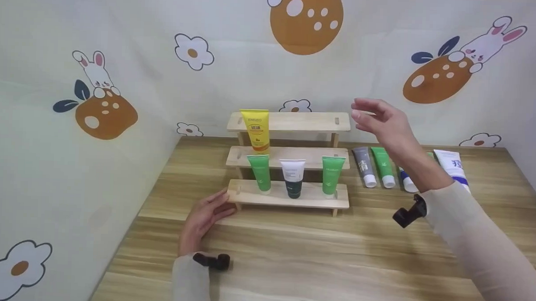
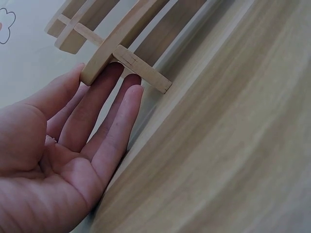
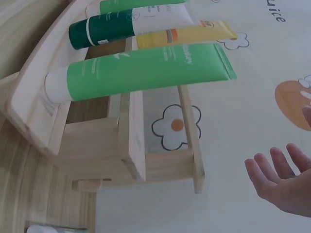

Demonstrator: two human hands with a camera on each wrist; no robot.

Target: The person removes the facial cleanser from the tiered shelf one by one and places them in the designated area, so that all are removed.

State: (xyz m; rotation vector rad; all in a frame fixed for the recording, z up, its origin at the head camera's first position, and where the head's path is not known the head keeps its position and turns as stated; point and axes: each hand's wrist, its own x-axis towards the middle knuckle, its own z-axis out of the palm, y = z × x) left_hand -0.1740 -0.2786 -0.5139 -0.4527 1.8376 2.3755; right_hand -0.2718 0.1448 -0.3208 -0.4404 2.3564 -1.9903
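A three-step wooden display shelf (image 1: 312,158) stands on the table. My left hand (image 1: 207,215) holds the left end of its lowest step, thumb at the board's edge and fingers beneath, as the left wrist view shows. On that step stand a green tube (image 1: 261,173), a white and dark green tube (image 1: 293,178) and another green tube (image 1: 332,175). A yellow tube (image 1: 257,131) stands at the left of the middle step. My right hand (image 1: 387,121) hangs in the air right of the top step, fingers loosely bent, holding nothing.
Right of the shelf, several tubes lie on the wooden table (image 1: 291,254): a grey tube (image 1: 364,167), a green tube (image 1: 384,167), a blue and white tube (image 1: 409,184) partly behind my right arm, and a white tube (image 1: 450,163). Patterned cloth (image 1: 235,69) encloses the back and sides.
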